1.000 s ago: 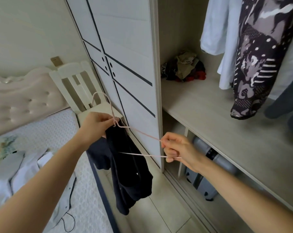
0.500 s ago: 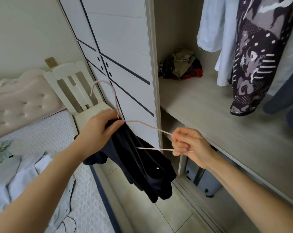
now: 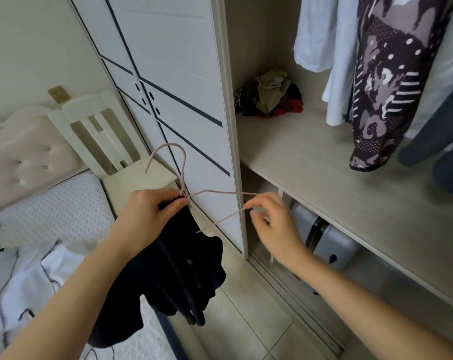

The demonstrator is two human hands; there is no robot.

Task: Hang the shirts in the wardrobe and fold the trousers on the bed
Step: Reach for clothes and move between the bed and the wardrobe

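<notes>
A thin pink wire hanger [image 3: 183, 175] is held in front of the white wardrobe door [image 3: 173, 81], hook upward. My left hand [image 3: 144, 214] grips the hanger's neck together with the collar of a dark navy shirt [image 3: 178, 276], which hangs down below it. My right hand [image 3: 269, 222] pinches the hanger's right end by the door's edge. Part of the hanger is inside the shirt and hidden. White clothes [image 3: 25, 281] lie on the bed [image 3: 64, 211] at the lower left.
The open wardrobe holds a white shirt [image 3: 321, 40], a patterned dark garment [image 3: 383, 81] and a grey one [image 3: 438, 136] hanging over a shelf [image 3: 311, 165]. A clothes heap [image 3: 269, 94] sits at its back. A grey suitcase [image 3: 326, 237] lies beneath. A white chair [image 3: 100, 136] stands beside the bed.
Both hands have moved with the hanger; its right end swung up and the shirt has slid further along it. My right hand's fingers have loosened to a fingertip pinch.
</notes>
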